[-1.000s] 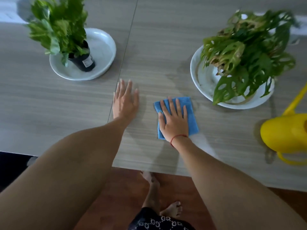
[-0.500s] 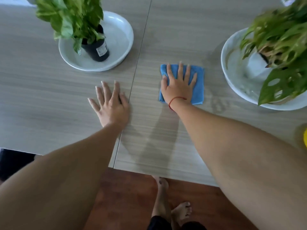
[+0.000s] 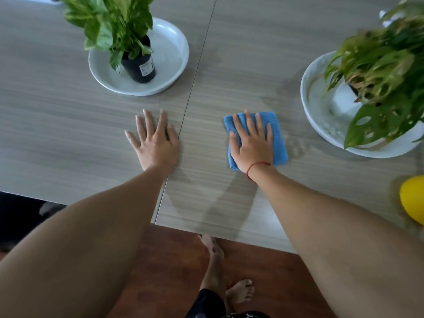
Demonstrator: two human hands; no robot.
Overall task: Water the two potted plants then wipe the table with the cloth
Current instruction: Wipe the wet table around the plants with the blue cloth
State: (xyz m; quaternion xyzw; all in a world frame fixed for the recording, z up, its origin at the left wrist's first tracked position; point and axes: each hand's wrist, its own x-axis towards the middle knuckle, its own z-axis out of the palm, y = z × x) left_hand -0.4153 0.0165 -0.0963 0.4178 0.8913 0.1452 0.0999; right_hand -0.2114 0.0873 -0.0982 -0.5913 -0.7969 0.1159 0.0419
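Note:
A folded blue cloth (image 3: 279,136) lies on the grey wood-grain table (image 3: 68,134), right of the table's seam. My right hand (image 3: 252,143) presses flat on it, fingers spread. My left hand (image 3: 156,143) rests open and flat on the table just left of the seam. A leafy plant (image 3: 110,21) in a black pot (image 3: 138,67) stands in a white dish (image 3: 171,53) at the back left. At the right, a second plant with holed leaves (image 3: 385,72) sits in a larger white dish (image 3: 321,115). Damp streaks show beside the cloth.
A yellow watering can (image 3: 413,198) pokes in at the right edge, near the table's front. The table's front edge runs just below my forearms, with brown floor and my bare feet (image 3: 238,292) beneath.
My right hand pushed the cloth away from me, then drew it back toward me. My left hand stayed flat on the table. The view shifted left.

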